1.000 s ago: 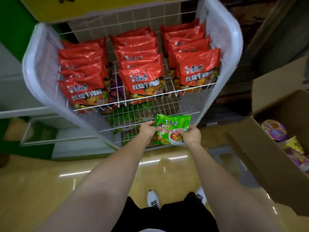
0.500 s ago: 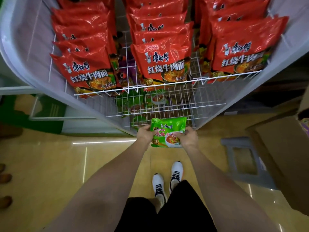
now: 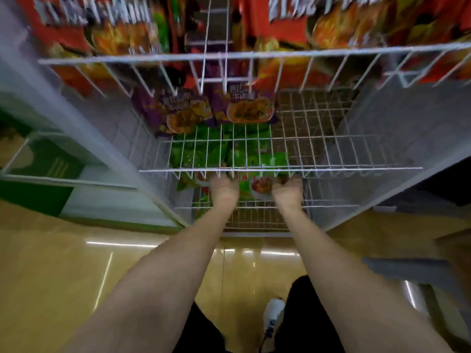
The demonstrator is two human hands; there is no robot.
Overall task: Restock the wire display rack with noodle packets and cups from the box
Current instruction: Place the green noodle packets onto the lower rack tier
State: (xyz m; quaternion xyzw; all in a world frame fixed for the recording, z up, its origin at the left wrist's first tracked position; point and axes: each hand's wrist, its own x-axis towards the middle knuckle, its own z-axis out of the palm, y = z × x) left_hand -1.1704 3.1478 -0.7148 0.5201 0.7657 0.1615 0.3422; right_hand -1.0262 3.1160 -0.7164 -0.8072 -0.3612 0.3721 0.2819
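Observation:
A green noodle packet (image 3: 254, 186) is held between both hands under the front wire of a low shelf of the white wire rack (image 3: 280, 170). My left hand (image 3: 224, 188) grips its left edge and my right hand (image 3: 288, 191) grips its right edge; fingertips are hidden behind the packet and wire. More green packets (image 3: 201, 151) lie on that shelf's left part. Purple packets (image 3: 188, 110) stand on the shelf above, and red packets (image 3: 84, 29) fill the top shelf, blurred.
The rack's grey side panels (image 3: 382, 138) close in left and right. The right half of the low shelf (image 3: 344, 149) shows bare wire. A green and white cabinet (image 3: 51, 174) stands at left on the glossy yellow floor (image 3: 51, 276). The box is out of view.
The view has dropped and closed in on the rack. Both hands have pushed the green packet forward, from in front of the rack to under the low shelf's front wire.

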